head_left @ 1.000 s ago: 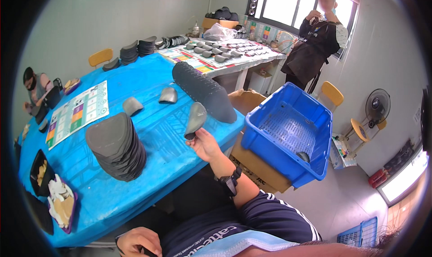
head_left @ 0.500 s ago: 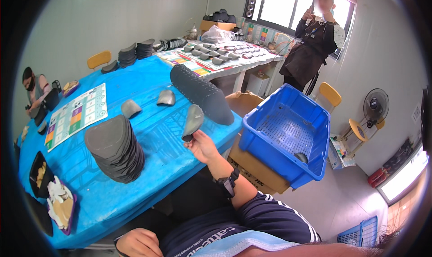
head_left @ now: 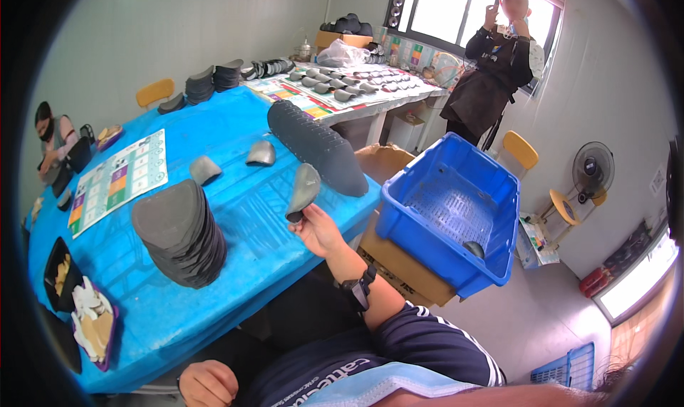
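Observation:
Pinched at its lower end, a curved grey shell-shaped piece (head_left: pixel 305 186) is held up over the blue-covered table (head_left: pixel 249 246) by my right hand (head_left: pixel 319 229). Low in the view, by my lap, my left hand (head_left: pixel 208 383) is closed with its fingers curled, and nothing shows in it. Two similar grey curved pieces (head_left: pixel 261 154) lie apart on the cloth beyond. Left of my right hand stands a tall stack of dark curved sheets (head_left: pixel 178 232). A long row of nested dark pieces (head_left: pixel 317 147) lies just past the held one.
A blue plastic crate (head_left: pixel 449 200) holding one dark piece sits on a cardboard box (head_left: pixel 406 264) at the right. Trays of pale pieces (head_left: pixel 92 318) line the near left edge. One person (head_left: pixel 53 143) sits far left; another (head_left: pixel 491 58) stands by the window.
My left hand's fingers have curled in more, and the hand has shifted slightly. My right hand keeps the grey piece in nearly the same place. The standing person's hands have shifted slightly.

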The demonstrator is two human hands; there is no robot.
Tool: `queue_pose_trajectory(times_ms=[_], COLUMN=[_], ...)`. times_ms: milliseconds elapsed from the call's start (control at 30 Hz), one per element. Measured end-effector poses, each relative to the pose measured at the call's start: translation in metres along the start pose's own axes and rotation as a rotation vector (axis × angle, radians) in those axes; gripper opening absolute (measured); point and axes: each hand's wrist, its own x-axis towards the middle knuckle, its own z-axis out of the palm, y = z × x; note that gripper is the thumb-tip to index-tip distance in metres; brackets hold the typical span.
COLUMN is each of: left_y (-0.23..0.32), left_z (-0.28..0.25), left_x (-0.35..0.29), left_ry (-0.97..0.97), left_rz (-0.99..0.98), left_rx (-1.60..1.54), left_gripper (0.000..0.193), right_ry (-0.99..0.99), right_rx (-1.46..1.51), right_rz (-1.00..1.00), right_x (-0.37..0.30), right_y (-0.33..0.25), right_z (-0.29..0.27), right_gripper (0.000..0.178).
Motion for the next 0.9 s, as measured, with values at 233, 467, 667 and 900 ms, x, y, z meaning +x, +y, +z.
queue_pose_trajectory(times_ms=[233,467,667,900], left_y=[0.004,0.006,0.010,0.064], left_z=[0.010,0.014,-0.015,0.023], left_x=[0.003,0.004,-0.002,-0.001], left_ry=[0.026,0.035,-0.195,-0.063], left_rz=[-0.096,-0.153,-0.070,-0.519], left_rx=[0.009,0.028,-0.058,0.325], left_gripper=[0.024,0.024,0.029,0.042], right_ry=[-0.015,0.042,0.031,0.066], right_rx=[0.006,0.010,0.016,-0.023], right_rz=[0.005,0.013,0.013,0.012], right_x=[0.000,-0.001,0.002,0.000], right_y=[0.001,0.001,0.000,0.010], right_z=[-0.001,-0.002,0.003,0.008], right_gripper=[0.014,0.014,0.014,0.016])
